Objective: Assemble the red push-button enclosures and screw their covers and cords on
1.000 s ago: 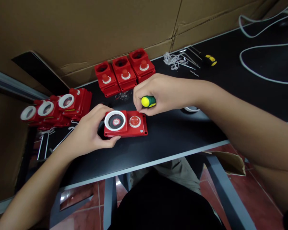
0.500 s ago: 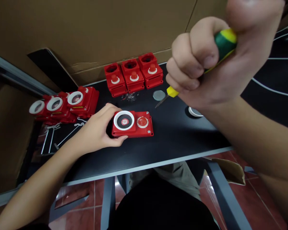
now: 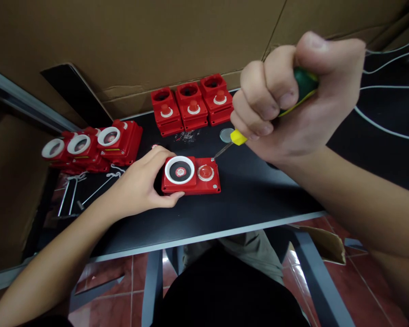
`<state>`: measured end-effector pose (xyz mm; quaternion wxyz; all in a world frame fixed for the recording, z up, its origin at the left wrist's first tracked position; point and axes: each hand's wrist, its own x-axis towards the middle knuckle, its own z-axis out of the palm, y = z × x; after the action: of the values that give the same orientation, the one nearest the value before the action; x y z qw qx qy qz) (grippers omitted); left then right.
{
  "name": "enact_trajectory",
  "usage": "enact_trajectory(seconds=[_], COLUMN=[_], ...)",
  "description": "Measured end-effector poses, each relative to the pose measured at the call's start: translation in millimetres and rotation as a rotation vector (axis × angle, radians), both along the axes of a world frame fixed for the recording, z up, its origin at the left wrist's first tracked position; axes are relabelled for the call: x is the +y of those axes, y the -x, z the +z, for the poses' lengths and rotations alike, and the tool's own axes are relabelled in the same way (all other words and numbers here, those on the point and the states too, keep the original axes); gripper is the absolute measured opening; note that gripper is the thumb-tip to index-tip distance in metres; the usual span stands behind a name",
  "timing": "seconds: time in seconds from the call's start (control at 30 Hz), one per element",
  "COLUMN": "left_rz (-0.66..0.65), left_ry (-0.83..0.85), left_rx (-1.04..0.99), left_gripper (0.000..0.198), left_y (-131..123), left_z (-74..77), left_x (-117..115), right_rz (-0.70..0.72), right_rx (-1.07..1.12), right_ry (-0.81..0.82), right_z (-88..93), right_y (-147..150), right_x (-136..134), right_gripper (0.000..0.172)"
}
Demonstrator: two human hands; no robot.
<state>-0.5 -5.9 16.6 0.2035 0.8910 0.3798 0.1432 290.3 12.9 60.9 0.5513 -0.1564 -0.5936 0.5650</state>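
A red alarm unit (image 3: pixel 200 187) lies flat on the black tabletop, with a white-ringed black speaker (image 3: pixel 179 170) on its left and a red dome (image 3: pixel 205 171) on its right. My left hand (image 3: pixel 150 179) grips the unit's left end between thumb and fingers. Raised at the right, my right hand (image 3: pixel 286 100) is wrapped round the green and yellow handle of a screwdriver (image 3: pixel 239 137). The shaft slants down to the left, its tip at the screw in the unit's upper right corner. Whether the tip sits in the screw slot, I cannot tell.
Three red units without white rings (image 3: pixel 193 106) stand at the back against cardboard. Several with white rings (image 3: pixel 117 143) stand at the left. A clear disc (image 3: pixel 226 135) lies behind the screwdriver, near some debris (image 3: pixel 187 136). Metal rods (image 3: pixel 71 195) lie left; white cables (image 3: pixel 391 120) run right.
My right hand has come down and left, bringing the screwdriver tip from above the table to the unit's upper right screw. My left hand still holds the unit.
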Motion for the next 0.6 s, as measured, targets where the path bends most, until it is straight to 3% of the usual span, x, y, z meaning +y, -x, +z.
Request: enact_trajectory(seconds=[0.13,0.3,0.4,0.5,0.6], left_rz=[0.010,0.009,0.020,0.015,0.014], left_ry=[0.011,0.016,0.025,0.044,0.048], left_rx=[0.001,-0.001,-0.001,-0.008,-0.018], left_gripper=[0.048,0.050,0.050,0.050,0.052], left_y=[-0.3,-0.7,0.1,2.1,4.3], left_z=[-0.5,-0.3,0.7,1.1,0.7], left_x=[0.2,0.1,-0.4,-0.9,-1.4], right_rz=[-0.028,0.023,0.058,0.059,0.006], right_rx=[-0.011,-0.027,-0.163,-0.319,-0.640], right_ry=[0.053,-0.032,-0.092,-0.180,-0.347], right_z=[6.1,1.3,0.7,13.4,38.0], right_y=[4.0,0.5,-4.1,-2.1,6.8], right_x=[-1.7,0.6,5.0,10.8,16.1], right_gripper=[0.057,0.054,0.051,0.046,0.050])
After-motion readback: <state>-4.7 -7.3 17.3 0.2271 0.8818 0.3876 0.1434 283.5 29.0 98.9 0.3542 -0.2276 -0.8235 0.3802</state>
